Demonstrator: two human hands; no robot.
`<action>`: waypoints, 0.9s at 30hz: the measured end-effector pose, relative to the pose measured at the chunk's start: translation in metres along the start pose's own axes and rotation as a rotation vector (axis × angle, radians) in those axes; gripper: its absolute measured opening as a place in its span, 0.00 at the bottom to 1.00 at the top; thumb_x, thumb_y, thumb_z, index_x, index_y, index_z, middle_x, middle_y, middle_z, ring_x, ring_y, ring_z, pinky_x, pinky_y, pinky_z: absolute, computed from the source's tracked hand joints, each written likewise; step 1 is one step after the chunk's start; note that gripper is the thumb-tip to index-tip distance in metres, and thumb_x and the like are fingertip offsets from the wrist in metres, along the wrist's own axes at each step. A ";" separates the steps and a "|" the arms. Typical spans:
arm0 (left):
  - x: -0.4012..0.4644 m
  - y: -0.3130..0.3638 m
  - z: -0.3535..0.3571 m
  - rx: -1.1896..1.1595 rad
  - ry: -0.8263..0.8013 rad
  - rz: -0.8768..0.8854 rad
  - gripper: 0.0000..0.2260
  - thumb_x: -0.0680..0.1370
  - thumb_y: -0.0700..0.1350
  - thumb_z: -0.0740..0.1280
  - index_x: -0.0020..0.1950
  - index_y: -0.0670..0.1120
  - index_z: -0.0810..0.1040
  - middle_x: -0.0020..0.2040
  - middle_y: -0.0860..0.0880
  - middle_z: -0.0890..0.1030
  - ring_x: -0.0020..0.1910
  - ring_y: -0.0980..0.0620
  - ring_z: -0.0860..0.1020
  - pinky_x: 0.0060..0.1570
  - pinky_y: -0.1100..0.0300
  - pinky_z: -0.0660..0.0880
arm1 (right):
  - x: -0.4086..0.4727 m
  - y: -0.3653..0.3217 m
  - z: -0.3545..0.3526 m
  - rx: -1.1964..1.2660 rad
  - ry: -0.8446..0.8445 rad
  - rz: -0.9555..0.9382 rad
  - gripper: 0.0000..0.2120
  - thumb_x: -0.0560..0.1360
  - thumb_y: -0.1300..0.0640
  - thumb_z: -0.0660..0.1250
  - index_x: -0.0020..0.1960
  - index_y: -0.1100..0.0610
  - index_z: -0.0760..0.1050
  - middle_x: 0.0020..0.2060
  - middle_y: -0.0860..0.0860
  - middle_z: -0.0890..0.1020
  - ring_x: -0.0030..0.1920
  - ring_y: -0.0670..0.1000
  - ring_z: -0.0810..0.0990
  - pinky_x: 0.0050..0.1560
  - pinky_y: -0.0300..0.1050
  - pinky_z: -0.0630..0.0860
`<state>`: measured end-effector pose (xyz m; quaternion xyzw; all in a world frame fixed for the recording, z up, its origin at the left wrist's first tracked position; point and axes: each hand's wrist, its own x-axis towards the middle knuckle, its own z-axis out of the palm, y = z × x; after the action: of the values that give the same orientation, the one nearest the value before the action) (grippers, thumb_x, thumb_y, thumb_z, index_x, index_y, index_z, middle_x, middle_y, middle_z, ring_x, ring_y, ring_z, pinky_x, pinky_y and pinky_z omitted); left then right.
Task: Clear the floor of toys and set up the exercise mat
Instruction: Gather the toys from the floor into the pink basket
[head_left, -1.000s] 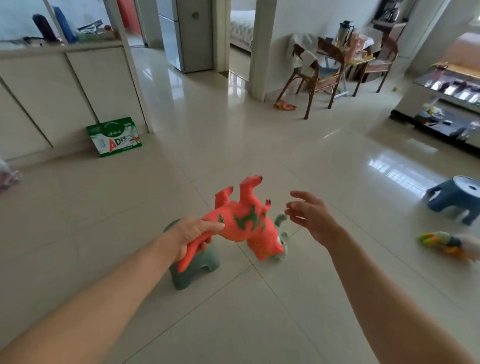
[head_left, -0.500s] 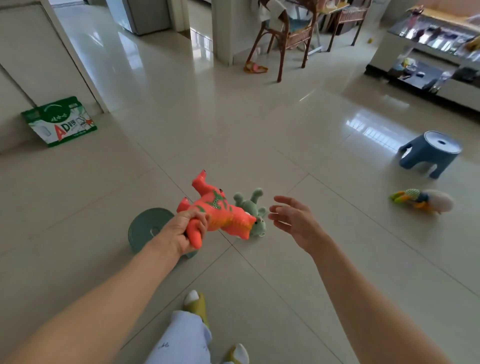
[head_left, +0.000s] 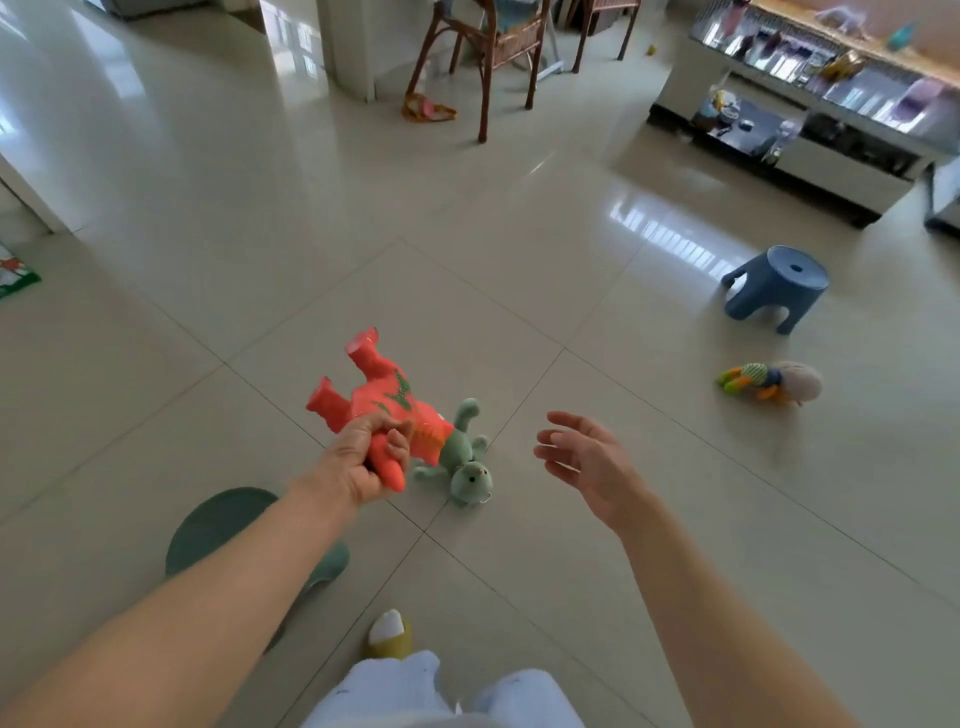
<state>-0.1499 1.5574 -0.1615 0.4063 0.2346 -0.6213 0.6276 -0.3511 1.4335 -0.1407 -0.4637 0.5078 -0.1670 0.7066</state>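
Our left hand (head_left: 363, 462) curls round the tail of the orange dinosaur (head_left: 382, 405), held off the floor, legs up; it looks like hollow, light rubber, so tail or leg gives a fair hold. Right hand (head_left: 587, 457) hovers with fingers spread, holding nothing. The green plush bear (head_left: 462, 462) lies on the tiled floor (head_left: 467, 260) just beyond, soft, best pinched at the body. The dinosaur's head is hidden; no exercise mat shows.

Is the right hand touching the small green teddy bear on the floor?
Apart. The head view shows bare floor tile between the open right hand and the green teddy bear.
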 end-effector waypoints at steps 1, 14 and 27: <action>0.006 0.008 0.003 0.043 0.029 0.012 0.08 0.74 0.35 0.56 0.35 0.42 0.68 0.21 0.50 0.73 0.14 0.59 0.67 0.14 0.71 0.62 | 0.006 -0.002 0.001 0.005 0.006 0.006 0.10 0.76 0.67 0.59 0.53 0.56 0.73 0.39 0.50 0.80 0.40 0.49 0.79 0.45 0.41 0.73; 0.100 0.058 0.033 0.134 0.270 0.114 0.14 0.76 0.37 0.58 0.31 0.46 0.62 0.16 0.53 0.66 0.13 0.60 0.64 0.14 0.73 0.59 | 0.155 -0.031 0.000 -0.099 -0.103 0.163 0.10 0.76 0.67 0.60 0.54 0.57 0.73 0.38 0.51 0.79 0.39 0.49 0.78 0.44 0.41 0.73; 0.204 0.082 0.017 0.175 0.602 0.244 0.13 0.74 0.37 0.64 0.31 0.45 0.67 0.15 0.53 0.68 0.13 0.59 0.64 0.16 0.73 0.58 | 0.319 0.005 0.049 -0.327 -0.249 0.334 0.09 0.76 0.64 0.62 0.56 0.58 0.72 0.40 0.52 0.76 0.37 0.49 0.75 0.41 0.41 0.72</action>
<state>-0.0501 1.4150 -0.2970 0.6490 0.3046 -0.4116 0.5626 -0.1724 1.2342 -0.3214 -0.4984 0.5068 0.0945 0.6970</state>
